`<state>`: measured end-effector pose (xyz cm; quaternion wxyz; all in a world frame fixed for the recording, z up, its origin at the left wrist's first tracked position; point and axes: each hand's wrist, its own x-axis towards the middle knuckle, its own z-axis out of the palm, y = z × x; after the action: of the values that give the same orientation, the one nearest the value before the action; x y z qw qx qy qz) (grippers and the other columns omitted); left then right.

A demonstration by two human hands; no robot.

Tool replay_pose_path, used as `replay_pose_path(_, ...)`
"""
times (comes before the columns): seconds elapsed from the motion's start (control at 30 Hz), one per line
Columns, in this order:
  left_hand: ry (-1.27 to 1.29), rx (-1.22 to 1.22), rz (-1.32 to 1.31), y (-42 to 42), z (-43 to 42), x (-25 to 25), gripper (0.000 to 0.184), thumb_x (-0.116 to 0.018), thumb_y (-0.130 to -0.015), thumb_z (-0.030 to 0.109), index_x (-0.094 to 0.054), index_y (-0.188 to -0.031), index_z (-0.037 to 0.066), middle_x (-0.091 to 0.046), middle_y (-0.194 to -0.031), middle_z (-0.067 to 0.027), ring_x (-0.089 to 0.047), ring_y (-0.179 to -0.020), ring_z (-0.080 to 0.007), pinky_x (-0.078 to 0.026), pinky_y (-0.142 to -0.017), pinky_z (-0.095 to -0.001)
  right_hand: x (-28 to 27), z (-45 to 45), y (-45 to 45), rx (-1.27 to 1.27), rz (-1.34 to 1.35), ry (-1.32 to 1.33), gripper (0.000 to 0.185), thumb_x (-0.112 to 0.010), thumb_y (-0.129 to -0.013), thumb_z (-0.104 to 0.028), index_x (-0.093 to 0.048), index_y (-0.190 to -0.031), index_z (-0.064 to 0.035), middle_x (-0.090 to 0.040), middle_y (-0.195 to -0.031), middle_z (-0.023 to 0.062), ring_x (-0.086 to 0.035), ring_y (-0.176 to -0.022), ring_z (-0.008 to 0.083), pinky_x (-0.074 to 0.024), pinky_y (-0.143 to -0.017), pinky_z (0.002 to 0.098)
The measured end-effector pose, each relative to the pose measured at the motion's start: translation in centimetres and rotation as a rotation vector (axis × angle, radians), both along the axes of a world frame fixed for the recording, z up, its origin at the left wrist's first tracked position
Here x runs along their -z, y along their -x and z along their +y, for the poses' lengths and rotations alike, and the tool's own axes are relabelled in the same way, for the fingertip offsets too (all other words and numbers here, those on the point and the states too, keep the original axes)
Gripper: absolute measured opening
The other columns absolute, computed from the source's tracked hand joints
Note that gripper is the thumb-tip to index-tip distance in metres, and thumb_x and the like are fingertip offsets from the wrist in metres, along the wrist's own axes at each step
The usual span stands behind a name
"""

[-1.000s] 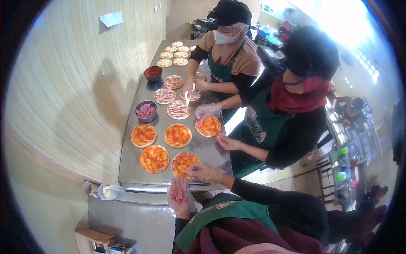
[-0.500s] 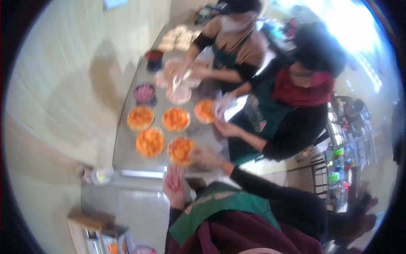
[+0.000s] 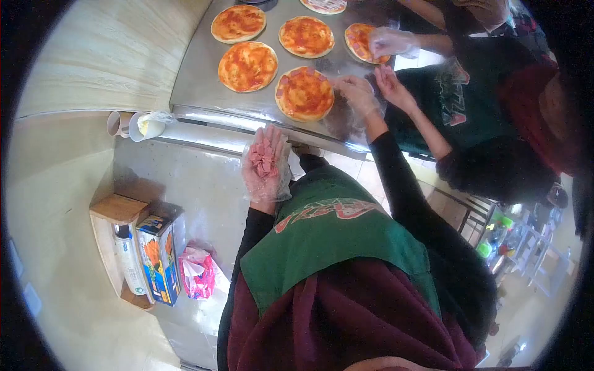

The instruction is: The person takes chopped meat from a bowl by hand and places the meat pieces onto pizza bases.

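Observation:
My left hand (image 3: 255, 179), in a clear plastic glove, is palm up and cupped under a small heap of diced ham (image 3: 264, 159). In a similar glove, my right hand (image 3: 359, 96) is beside the right edge of the nearest pizza base (image 3: 304, 99). Its fingers are bent together towards that base; whether they pinch anything is too small to see. Red sauce covers the base, and a few ham pieces lie along its upper rim. Three more sauced bases, the nearest one (image 3: 247, 67) among them, lie to the left and behind, with no ham visible on them.
Across the steel table (image 3: 198, 80), a co-worker's gloved hand (image 3: 391, 43) is over another pizza (image 3: 362, 42) with ham. That person's other hand (image 3: 394, 88) is close to mine. Left are a cup (image 3: 116, 123), a bowl (image 3: 146, 127), boxes (image 3: 159, 253) and a tissue pack (image 3: 198, 272).
The view has tilted downward, so the pizzas appear higher. My right hand has moved from over the nearest pizza to beside its right edge. My left hand still carries the ham.

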<state>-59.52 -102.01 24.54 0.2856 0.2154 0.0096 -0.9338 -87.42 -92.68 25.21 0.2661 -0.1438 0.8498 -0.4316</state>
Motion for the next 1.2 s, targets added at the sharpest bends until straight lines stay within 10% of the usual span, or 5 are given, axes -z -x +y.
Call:
replay_pose_path(0.3,0.064,0.013,-0.008,1.3,0.2,-0.5,0.056,-0.039,-0.095,0.022,-0.022,-0.142,-0.004,-0.028,-0.145,-0.0254,-0.029,-0.135,-0.0382,-0.025,-0.113,-0.0497,4.6,0.4,1.6,0.005,0.044,-0.142,0.036,-0.065,-0.071,-0.039,-0.072,-0.084,-0.0055,-0.069,-0.078,0.0098,-0.065,-0.077,0.0217,-0.0493,-0.073,0.0321)
replay_pose_path(0.9,0.118,0.104,-0.006,4.3,-0.6,-1.8,0.056,-0.038,-0.094,0.023,-0.025,-0.141,-0.005,-0.032,-0.144,-0.0249,-0.033,-0.133,-0.0386,-0.026,-0.112,-0.0465,4.2,0.2,1.2,0.053,0.13,-0.101,0.03,-0.072,-0.072,-0.034,-0.069,-0.089,-0.0091,-0.068,-0.085,0.0066,-0.064,-0.078,0.0168,-0.0493,-0.075,0.0299)
replay_pose_path(1.1,0.165,0.136,-0.047,4.7,-1.1,-3.8,0.056,-0.036,-0.095,0.025,-0.026,-0.142,-0.004,-0.037,-0.142,-0.0215,-0.038,-0.13,-0.0345,-0.03,-0.11,-0.0445,-6.3,-1.7,-6.9,-0.355,-0.139,0.372,0.017,-0.066,-0.083,-0.014,-0.064,-0.096,-0.0031,-0.064,-0.089,0.0047,-0.059,-0.081,0.0111,-0.0468,-0.073,0.0254)
replay_pose_path(1.2,0.163,0.156,-0.039,4.7,-1.1,-3.1,0.052,-0.037,-0.095,0.025,-0.032,-0.139,-0.003,-0.047,-0.132,-0.0172,-0.05,-0.118,-0.0274,-0.039,-0.101,-0.0409,-9.2,-2.6,-9.3,-0.653,0.255,0.248,0.023,-0.062,-0.081,-0.021,-0.065,-0.099,-0.0073,-0.064,-0.091,0.0142,-0.063,-0.085,0.0261,-0.048,-0.079,0.0339)
